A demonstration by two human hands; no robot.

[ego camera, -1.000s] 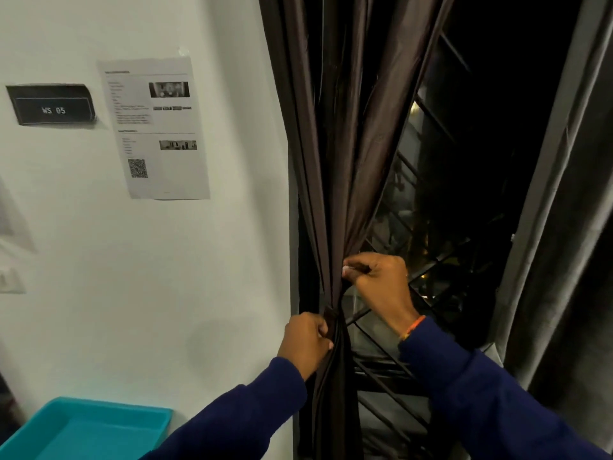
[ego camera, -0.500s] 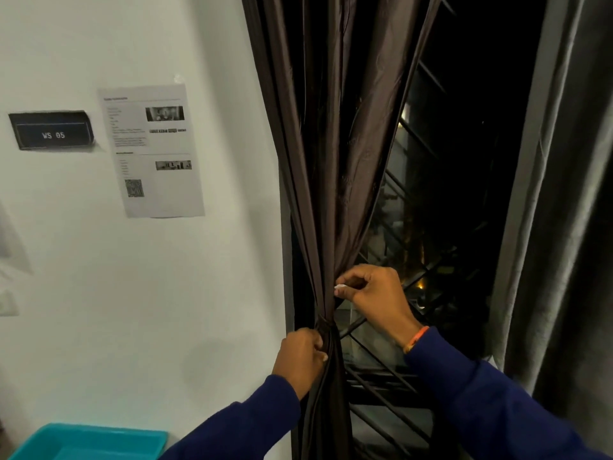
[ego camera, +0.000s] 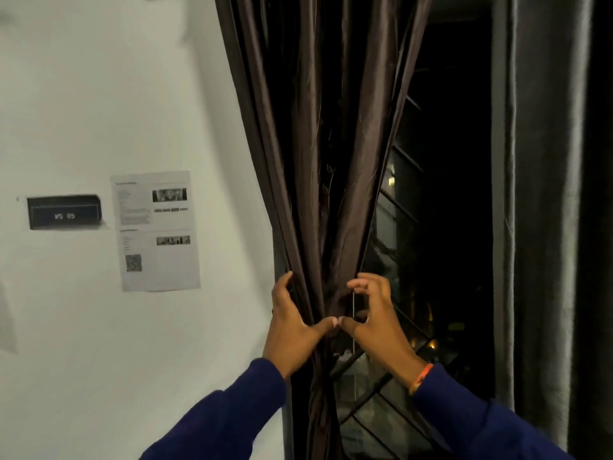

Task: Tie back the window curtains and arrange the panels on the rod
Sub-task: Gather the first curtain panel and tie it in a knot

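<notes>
Both hands on the gathered curtain

While the brown curtain (ego camera: 318,194) hangs bunched between them, the left hand (ego camera: 292,330) wraps its curled fingers round the near edge, and the right hand (ego camera: 374,323) curls round the far edge, thumbs meeting in front. A grey curtain (ego camera: 544,227) hangs well right of the right hand.

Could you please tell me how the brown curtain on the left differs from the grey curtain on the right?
The brown curtain is shiny and gathered into a narrow waist; the grey curtain is matte and hangs straight. Both hands, left hand and right hand, wrap round the brown curtain; nothing touches the grey curtain. Both curtains flank the same dark window.
</notes>
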